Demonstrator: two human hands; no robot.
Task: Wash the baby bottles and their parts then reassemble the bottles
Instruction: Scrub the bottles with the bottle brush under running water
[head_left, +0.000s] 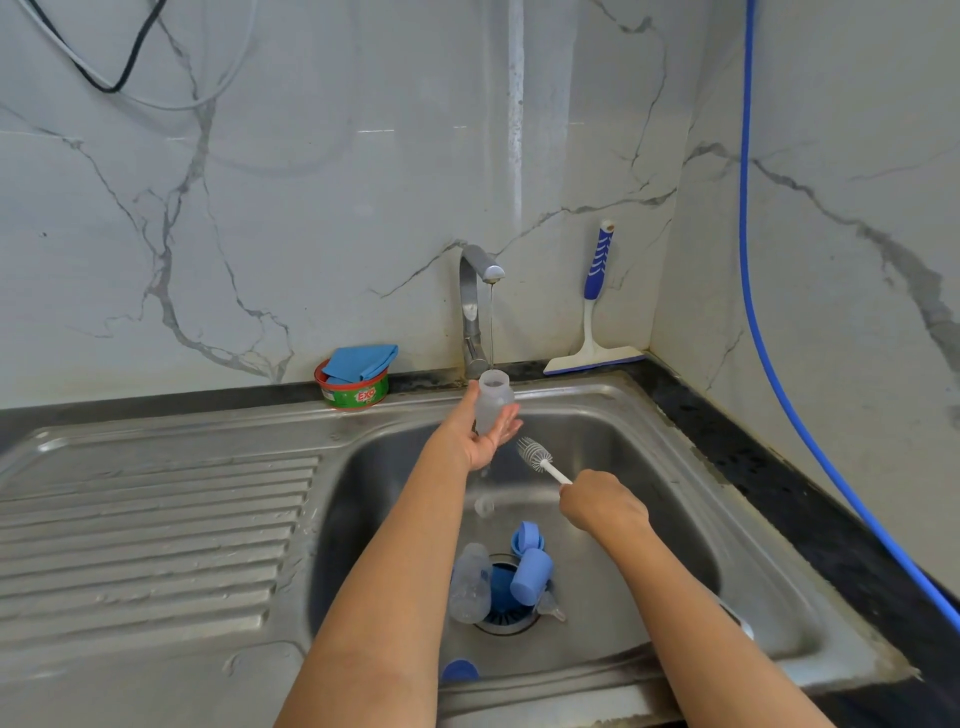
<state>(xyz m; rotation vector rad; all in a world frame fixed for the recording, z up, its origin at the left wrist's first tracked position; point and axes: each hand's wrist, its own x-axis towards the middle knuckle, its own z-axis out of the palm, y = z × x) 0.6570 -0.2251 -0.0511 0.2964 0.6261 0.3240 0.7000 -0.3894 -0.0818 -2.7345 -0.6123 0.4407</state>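
Held below the tap (475, 312) in the left hand (485, 434), fingers only loosely curled, the wet bottle (493, 402) could slip (right hand (602, 501) clenches the brush (535, 454)).

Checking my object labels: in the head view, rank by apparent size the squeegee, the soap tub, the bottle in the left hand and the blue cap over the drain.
1. squeegee, clearly largest.
2. soap tub.
3. bottle and blue cap: they look about alike, so I won't rank them.
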